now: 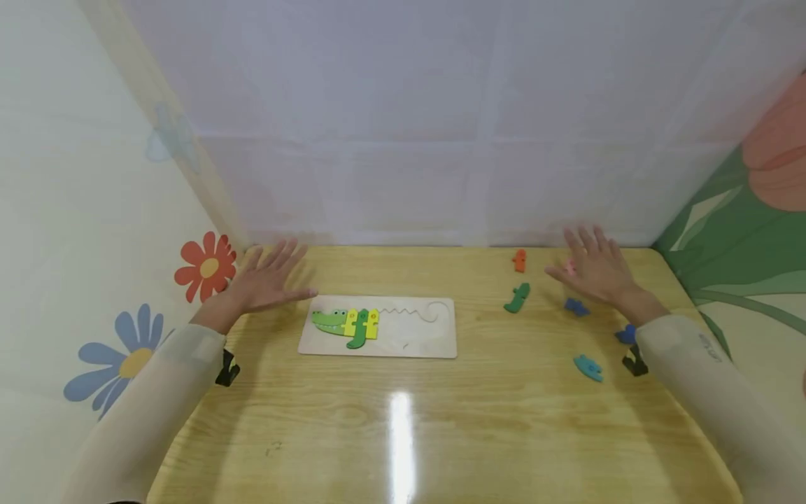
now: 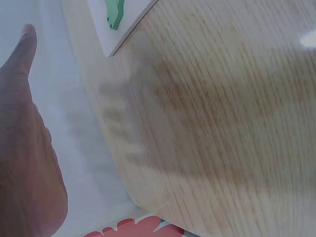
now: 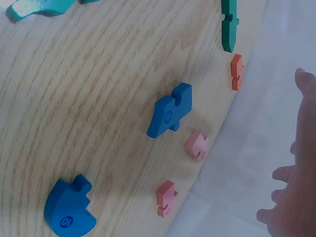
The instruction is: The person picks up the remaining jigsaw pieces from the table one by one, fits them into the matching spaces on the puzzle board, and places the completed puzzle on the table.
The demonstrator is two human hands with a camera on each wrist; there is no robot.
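Both hands are raised over the table with fingers spread, holding nothing. My left hand (image 1: 267, 281) hovers by the upper left corner of a white puzzle board (image 1: 415, 343). On the board's left part lie a green crocodile head piece (image 1: 329, 322), yellow pieces (image 1: 373, 325) and a green leg piece (image 1: 357, 334). My right hand (image 1: 598, 271) hovers above loose pieces on the right: an orange piece (image 1: 519, 260), a green piece (image 1: 518, 298), blue pieces (image 3: 172, 109) and a light blue piece (image 1: 588, 367). Pink pieces (image 3: 197, 145) are partly hidden by it in the head view.
The wooden table (image 1: 378, 427) has a pale cloth wall (image 1: 378, 175) along its back edge. Side cloths printed with flowers (image 1: 209, 267) and leaves (image 1: 743, 252) stand at left and right.
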